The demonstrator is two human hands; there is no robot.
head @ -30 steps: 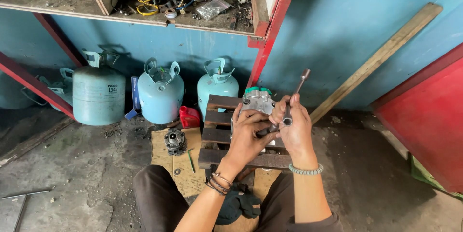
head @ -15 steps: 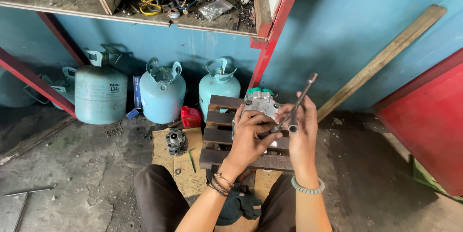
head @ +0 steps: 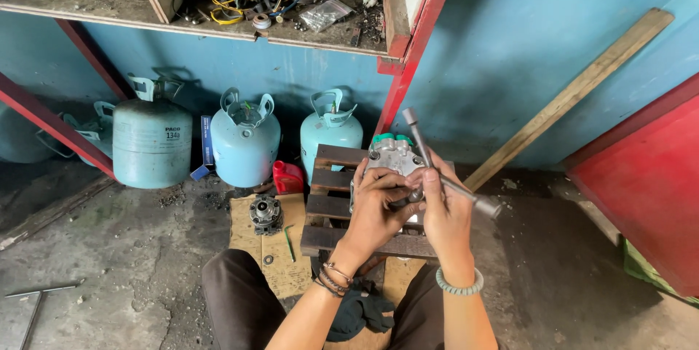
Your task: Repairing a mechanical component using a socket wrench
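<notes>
Three pale blue gas cylinders (head: 244, 142) stand capped along the wall. On the slatted wooden stool (head: 342, 208), left hand (head: 375, 212) fingers grip the metal compressor (head: 393, 157); right hand (head: 445, 215) fingers clasp a cross wrench (head: 444, 168).

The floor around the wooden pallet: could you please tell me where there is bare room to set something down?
Bare concrete lies right of the wooden pallet, toward the red panel, and left of the cardboard sheet, below the gas cylinders. It is crowded on the pallet, where both hands hold the metal compressor and cross wrench.
</notes>
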